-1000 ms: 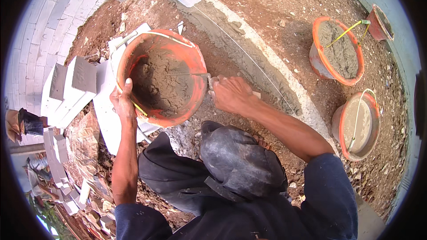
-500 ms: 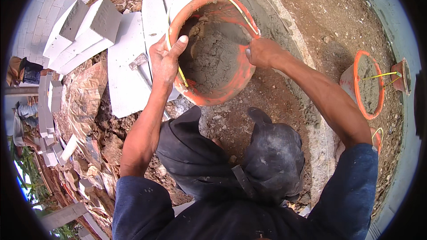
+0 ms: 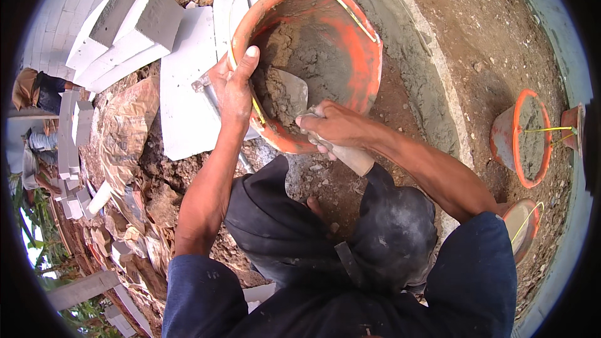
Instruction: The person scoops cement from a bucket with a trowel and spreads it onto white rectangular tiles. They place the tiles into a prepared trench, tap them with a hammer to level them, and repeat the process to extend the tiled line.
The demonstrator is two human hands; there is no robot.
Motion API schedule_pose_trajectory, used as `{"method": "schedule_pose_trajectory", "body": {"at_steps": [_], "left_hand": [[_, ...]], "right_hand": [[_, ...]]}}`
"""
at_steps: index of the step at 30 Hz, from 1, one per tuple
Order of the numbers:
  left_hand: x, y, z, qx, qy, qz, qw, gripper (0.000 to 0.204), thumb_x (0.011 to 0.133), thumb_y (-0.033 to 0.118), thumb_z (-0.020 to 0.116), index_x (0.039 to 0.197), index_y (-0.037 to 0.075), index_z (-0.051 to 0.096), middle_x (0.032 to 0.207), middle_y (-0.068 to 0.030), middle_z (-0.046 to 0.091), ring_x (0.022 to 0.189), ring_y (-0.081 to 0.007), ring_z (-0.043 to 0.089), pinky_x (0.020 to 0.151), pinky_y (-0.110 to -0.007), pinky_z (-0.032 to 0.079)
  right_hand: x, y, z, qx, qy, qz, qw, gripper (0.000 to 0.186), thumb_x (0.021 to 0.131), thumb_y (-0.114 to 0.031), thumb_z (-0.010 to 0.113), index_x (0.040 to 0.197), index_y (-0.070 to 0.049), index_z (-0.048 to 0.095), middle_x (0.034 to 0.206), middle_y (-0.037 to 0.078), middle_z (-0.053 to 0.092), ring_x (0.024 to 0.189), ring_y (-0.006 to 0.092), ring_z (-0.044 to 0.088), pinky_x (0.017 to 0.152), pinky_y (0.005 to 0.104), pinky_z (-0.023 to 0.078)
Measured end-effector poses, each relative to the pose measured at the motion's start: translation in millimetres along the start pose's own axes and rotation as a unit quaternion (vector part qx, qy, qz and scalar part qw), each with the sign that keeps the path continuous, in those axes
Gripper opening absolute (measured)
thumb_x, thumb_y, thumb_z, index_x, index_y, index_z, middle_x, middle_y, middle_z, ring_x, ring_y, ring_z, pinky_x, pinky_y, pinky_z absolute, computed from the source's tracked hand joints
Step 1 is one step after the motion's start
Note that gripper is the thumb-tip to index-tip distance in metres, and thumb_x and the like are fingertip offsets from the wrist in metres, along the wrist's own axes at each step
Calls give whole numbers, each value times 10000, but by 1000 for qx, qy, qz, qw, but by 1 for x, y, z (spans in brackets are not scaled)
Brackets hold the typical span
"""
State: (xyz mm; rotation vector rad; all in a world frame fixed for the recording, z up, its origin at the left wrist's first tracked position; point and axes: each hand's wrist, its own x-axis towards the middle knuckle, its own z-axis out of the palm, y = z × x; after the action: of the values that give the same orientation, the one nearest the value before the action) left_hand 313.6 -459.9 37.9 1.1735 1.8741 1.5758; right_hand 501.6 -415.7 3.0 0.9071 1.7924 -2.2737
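An orange bucket (image 3: pixel 372 72) tilts toward me in front of my knees, with wet grey mortar (image 3: pixel 327 66) coating its inside. My left hand (image 3: pixel 233 92) is closed on its left rim, thumb over the edge, beside the yellow handle cord. In my right hand (image 3: pixel 333 126) is a trowel (image 3: pixel 294 92), gripped by its pale handle at the near rim. The trowel's blade lies inside the bucket against the mortar; part of it is hidden. Behind my left wrist, a hammer-like tool (image 3: pixel 201 83) rests on a white slab (image 3: pixel 186 97).
White blocks (image 3: pixel 145 28) stand at the far left. A strip of wet mortar (image 3: pixel 416 69) runs along a string line. Two mortar buckets (image 3: pixel 523 141) (image 3: pixel 521 228) and a smaller one (image 3: pixel 572 126) sit at right. Other people (image 3: pixel 39 91) are at the left edge.
My right hand has moved from the bucket's right rim down and left to its near side, bringing the trowel blade and handle into view. The bucket has tilted slightly and shifted right in view.
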Motion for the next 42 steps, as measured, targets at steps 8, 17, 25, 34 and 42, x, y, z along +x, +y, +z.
{"method": "schedule_pose_trajectory", "body": {"at_steps": [8, 17, 25, 34, 42], "left_hand": [[21, -8, 1, -101, 78, 7, 992, 394, 939, 252, 643, 1183, -57, 633, 1058, -73, 645, 946, -143, 576, 877, -277, 452], [28, -21, -11, -72, 70, -50, 994, 419, 916, 249, 672, 1188, -64, 611, 1038, -84, 655, 895, -153, 612, 827, -294, 482], [29, -20, -9, -54, 73, -45, 995, 411, 915, 221, 664, 1202, -69, 612, 1094, -103, 650, 956, -176, 612, 879, -312, 472], [21, -16, -16, -19, 83, -32, 996, 370, 895, 163, 677, 1186, -61, 634, 1059, -76, 645, 936, -166, 579, 891, -308, 441], [16, -16, -8, -36, 60, -40, 997, 290, 889, 154, 672, 1113, -29, 675, 948, -53, 668, 834, -149, 581, 814, -299, 459]], "right_hand": [[-86, -4, -31, 95, 22, -70, 993, 444, 952, -415, 497, 917, 22, 566, 589, 52, 536, 456, 119, 536, 400, 284, 443], [-313, 85, -25, 171, 420, -48, 890, 428, 978, -407, 538, 911, 13, 586, 652, 34, 537, 475, 110, 523, 395, 231, 419], [-307, 273, -15, -248, 544, 196, 777, 393, 929, -344, 599, 927, 48, 634, 631, 189, 606, 610, 223, 619, 595, 408, 493], [-306, 221, 19, -134, 589, -26, 796, 281, 959, -250, 554, 961, 30, 584, 666, 183, 593, 616, 291, 606, 604, 401, 484], [-237, 358, 18, -199, 493, 181, 828, 422, 949, -334, 535, 950, 82, 606, 811, 320, 636, 802, 516, 613, 694, 497, 498]]}}
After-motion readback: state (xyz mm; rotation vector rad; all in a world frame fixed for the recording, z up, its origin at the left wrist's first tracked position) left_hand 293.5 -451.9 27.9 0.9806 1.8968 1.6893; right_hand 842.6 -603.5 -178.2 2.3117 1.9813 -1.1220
